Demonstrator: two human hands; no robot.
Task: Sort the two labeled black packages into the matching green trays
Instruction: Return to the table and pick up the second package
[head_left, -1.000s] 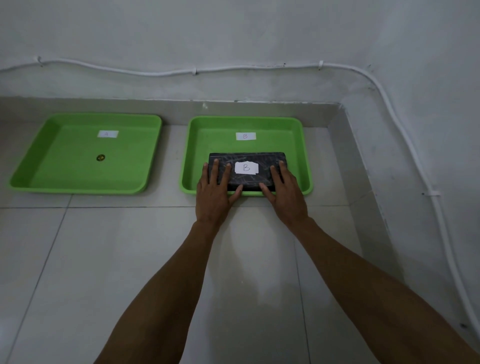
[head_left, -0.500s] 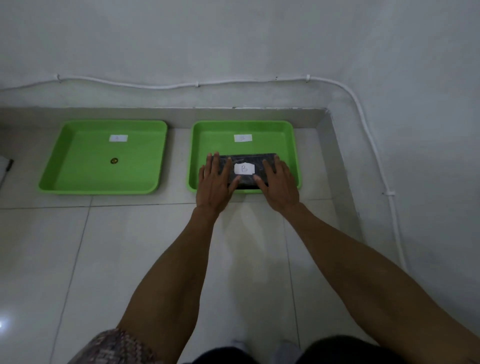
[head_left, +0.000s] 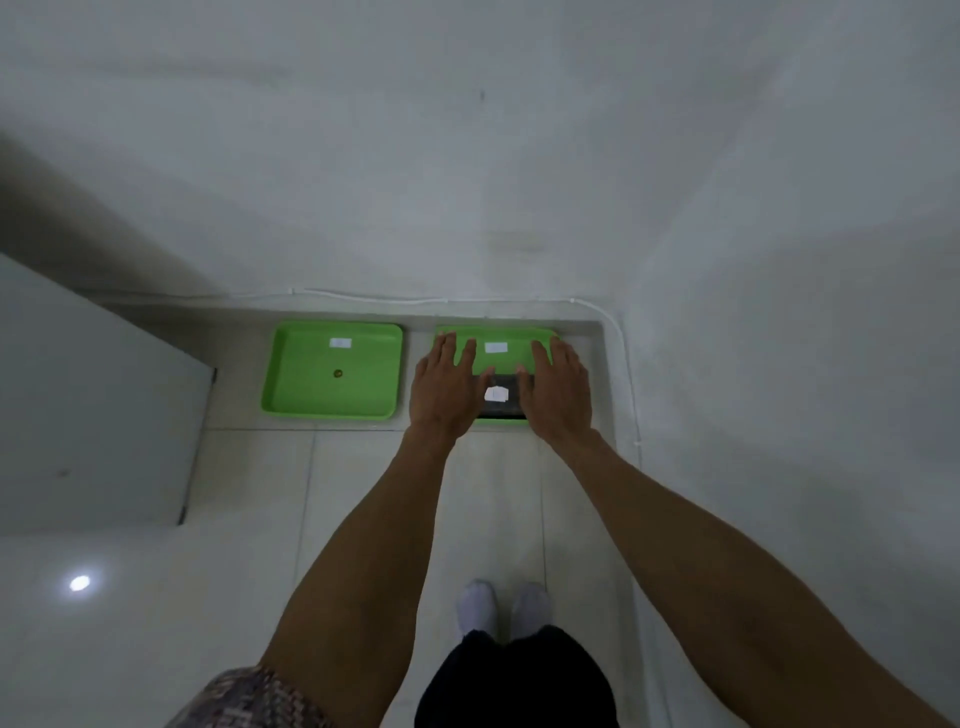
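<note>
On the pale tiled floor against the wall sit two green trays side by side. Much of the right tray is hidden behind the person's two outstretched hands, so only its far rim, a strip of its base and a sliver of near rim show. Between the hands a black package lies flat in the near part of that tray; only its middle is visible, glossy and dark, with a white label whose letter is too blurred to read. A second white label on the tray's base is equally unreadable. The left hand and right hand are both spread flat, palms down, fingers extended and apart, gripping nothing; whether they touch the package cannot be told. The left tray holds a small dark round spot and its own white label.
</note>
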